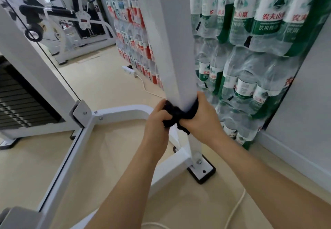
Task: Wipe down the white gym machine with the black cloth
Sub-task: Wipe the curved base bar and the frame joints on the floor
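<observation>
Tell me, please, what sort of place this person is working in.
Most likely a gym, perhaps a storage corner of it: a weight stack sits at left, more white exercise machines stand behind, and shrink-wrapped packs of bottled water are piled against the wall.

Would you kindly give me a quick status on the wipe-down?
Left hand and right hand gripping black cloth. Cloth wrapped round white post, low down. Close behind: water bottle packs; nothing blocking.

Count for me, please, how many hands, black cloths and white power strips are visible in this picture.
Hands: 2, the left hand and the right hand
Black cloth: 1
Power strip: 1
Total: 4
</observation>
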Demonstrator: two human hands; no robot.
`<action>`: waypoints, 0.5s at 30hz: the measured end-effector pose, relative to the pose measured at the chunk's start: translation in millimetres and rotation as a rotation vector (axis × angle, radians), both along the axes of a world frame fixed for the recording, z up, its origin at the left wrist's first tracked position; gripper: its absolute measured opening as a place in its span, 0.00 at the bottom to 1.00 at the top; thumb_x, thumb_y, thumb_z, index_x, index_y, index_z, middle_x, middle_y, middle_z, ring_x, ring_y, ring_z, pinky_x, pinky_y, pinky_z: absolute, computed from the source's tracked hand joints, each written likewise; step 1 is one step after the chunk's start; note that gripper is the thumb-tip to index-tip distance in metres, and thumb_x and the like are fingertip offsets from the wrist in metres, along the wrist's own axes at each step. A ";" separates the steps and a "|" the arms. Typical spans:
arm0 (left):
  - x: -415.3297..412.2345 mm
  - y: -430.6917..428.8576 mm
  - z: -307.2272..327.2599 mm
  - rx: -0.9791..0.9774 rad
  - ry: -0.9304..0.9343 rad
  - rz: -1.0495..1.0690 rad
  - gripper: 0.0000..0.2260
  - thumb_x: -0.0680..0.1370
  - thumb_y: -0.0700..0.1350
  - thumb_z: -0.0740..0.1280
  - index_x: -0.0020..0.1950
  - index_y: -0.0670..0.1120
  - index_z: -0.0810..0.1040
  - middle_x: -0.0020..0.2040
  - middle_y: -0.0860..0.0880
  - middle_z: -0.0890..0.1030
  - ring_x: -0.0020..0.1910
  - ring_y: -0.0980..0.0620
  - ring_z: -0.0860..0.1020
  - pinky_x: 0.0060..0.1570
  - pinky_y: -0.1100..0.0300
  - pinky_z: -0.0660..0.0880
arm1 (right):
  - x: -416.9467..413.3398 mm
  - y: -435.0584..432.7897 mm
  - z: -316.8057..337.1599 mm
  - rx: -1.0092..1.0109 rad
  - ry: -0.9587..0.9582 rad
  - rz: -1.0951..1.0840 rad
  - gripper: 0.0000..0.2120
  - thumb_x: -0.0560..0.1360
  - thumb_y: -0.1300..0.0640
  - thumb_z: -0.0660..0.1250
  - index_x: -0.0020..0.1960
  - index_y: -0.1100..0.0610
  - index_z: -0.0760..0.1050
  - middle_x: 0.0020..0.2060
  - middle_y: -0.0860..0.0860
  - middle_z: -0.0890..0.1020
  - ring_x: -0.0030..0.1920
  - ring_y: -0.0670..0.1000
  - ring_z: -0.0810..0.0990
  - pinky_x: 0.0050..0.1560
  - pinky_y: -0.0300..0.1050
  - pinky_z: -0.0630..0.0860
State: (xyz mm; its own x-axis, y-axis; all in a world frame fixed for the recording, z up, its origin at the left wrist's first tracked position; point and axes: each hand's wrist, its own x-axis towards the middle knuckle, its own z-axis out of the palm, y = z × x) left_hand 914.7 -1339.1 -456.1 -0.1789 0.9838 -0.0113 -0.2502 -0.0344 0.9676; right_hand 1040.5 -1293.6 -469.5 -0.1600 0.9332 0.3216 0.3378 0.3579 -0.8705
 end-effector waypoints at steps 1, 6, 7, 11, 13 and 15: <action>-2.5 3.6 7.1 0.086 0.045 -0.004 0.27 0.60 0.34 0.57 0.58 0.39 0.75 0.52 0.42 0.80 0.51 0.47 0.77 0.49 0.61 0.73 | 1.0 0.7 18.8 0.110 0.017 0.015 0.31 0.63 0.56 0.75 0.62 0.48 0.66 0.49 0.47 0.79 0.46 0.51 0.80 0.41 0.54 0.79; 0.5 25.5 -1.2 0.123 0.347 0.122 0.33 0.66 0.27 0.54 0.69 0.43 0.71 0.61 0.41 0.79 0.57 0.50 0.78 0.50 0.61 0.76 | -7.6 7.9 26.6 0.107 0.210 0.058 0.34 0.63 0.61 0.78 0.64 0.50 0.67 0.47 0.47 0.79 0.43 0.46 0.80 0.40 0.48 0.79; 2.8 27.2 -9.9 0.092 0.378 0.126 0.31 0.69 0.25 0.53 0.69 0.43 0.71 0.59 0.43 0.80 0.54 0.54 0.79 0.46 0.65 0.76 | -9.7 9.0 12.7 0.048 0.227 0.035 0.34 0.62 0.60 0.79 0.62 0.49 0.67 0.46 0.46 0.79 0.43 0.46 0.80 0.40 0.49 0.80; 2.0 37.3 -66.9 -0.088 0.476 0.094 0.23 0.75 0.27 0.53 0.65 0.43 0.73 0.55 0.46 0.82 0.49 0.59 0.81 0.47 0.66 0.77 | -8.9 14.5 -42.3 -0.065 0.242 0.001 0.33 0.59 0.60 0.80 0.56 0.44 0.66 0.44 0.40 0.79 0.43 0.40 0.79 0.38 0.37 0.76; -1.7 42.3 -91.8 -0.150 0.553 0.019 0.23 0.76 0.30 0.54 0.67 0.46 0.72 0.56 0.46 0.81 0.55 0.49 0.80 0.54 0.57 0.78 | -5.5 14.2 -65.2 -0.118 0.239 0.009 0.35 0.59 0.61 0.80 0.57 0.43 0.66 0.44 0.35 0.78 0.44 0.39 0.79 0.38 0.36 0.76; -0.6 43.7 -114.2 -0.196 0.638 -0.042 0.23 0.78 0.29 0.56 0.70 0.46 0.68 0.58 0.52 0.78 0.57 0.55 0.77 0.56 0.66 0.75 | -3.2 14.4 -88.3 -0.172 0.233 0.028 0.36 0.59 0.63 0.80 0.58 0.43 0.66 0.44 0.32 0.78 0.45 0.38 0.79 0.40 0.38 0.78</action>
State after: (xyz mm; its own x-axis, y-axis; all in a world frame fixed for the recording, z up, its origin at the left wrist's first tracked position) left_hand 914.1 -1295.4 -570.3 -0.1710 0.9807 -0.0949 0.3757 0.1540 0.9139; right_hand 1037.3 -1279.3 -557.8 -0.1266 0.9736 0.1901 0.1142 0.2046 -0.9722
